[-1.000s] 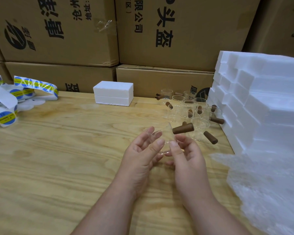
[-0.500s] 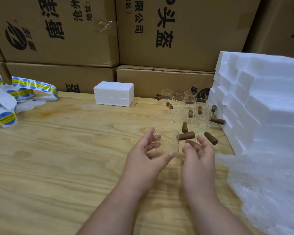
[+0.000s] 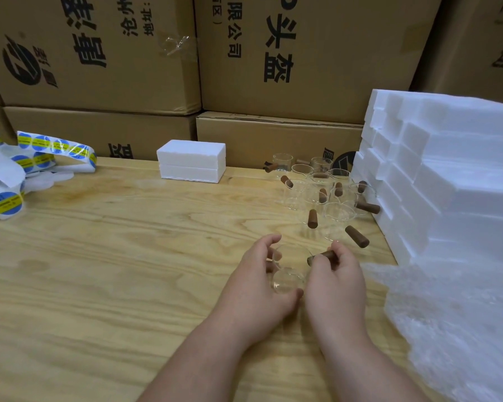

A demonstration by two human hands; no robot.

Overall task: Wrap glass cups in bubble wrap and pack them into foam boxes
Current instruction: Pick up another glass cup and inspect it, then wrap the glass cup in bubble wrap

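A clear glass cup (image 3: 289, 271) with a brown wooden handle (image 3: 323, 256) lies tilted between my hands, just above the wooden table (image 3: 114, 256). My left hand (image 3: 257, 281) curls round the cup's body, thumb under its base. My right hand (image 3: 336, 281) pinches the handle from the right. Behind them stands a cluster of several more glass cups with wooden handles (image 3: 323, 195). A pile of bubble wrap (image 3: 453, 323) lies at the right. One closed white foam box (image 3: 191, 161) stands at the table's back.
A tall stack of white foam boxes (image 3: 445, 172) fills the right side, close to the cups. Strips of blue and yellow round stickers (image 3: 26, 161) lie at the far left. Cardboard cartons (image 3: 273, 62) wall off the back of the table.
The cup has come down and toward me and tipped over. My right hand, off the cup half a second ago, now pinches the handle; my left hand has closed round the glass.
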